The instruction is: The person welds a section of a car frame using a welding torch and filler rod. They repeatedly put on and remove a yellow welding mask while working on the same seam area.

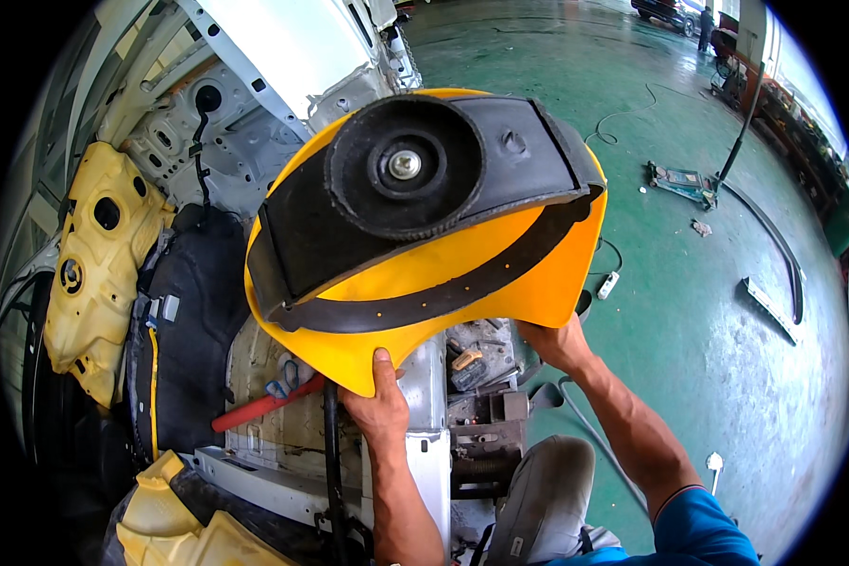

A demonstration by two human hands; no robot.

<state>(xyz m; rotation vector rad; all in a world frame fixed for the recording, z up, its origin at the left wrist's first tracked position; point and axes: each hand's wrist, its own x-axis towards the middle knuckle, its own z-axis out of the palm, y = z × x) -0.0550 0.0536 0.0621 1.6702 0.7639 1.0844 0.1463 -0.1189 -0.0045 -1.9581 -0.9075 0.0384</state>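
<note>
Close in front of me I hold up a yellow welding mask (557, 274), its hollow inner side turned toward me. Its black headband (519, 156) carries a large round knob (406, 165) with a screw in the middle. My left hand (379, 406) grips the lower left edge of the shell, thumb on the inside. At the lower right edge my right hand (558, 341) is closed on the shell, its fingertips hidden behind it. The mask covers part of the car body behind it.
To the left is a stripped white car body (340, 38) with yellow foam pads (104, 274) and black lining (193, 330). A red bar (264, 406) lies inside, near an upright black rod (333, 453). On the green floor are a jack (684, 182), a metal strip (769, 309) and a power strip (608, 285).
</note>
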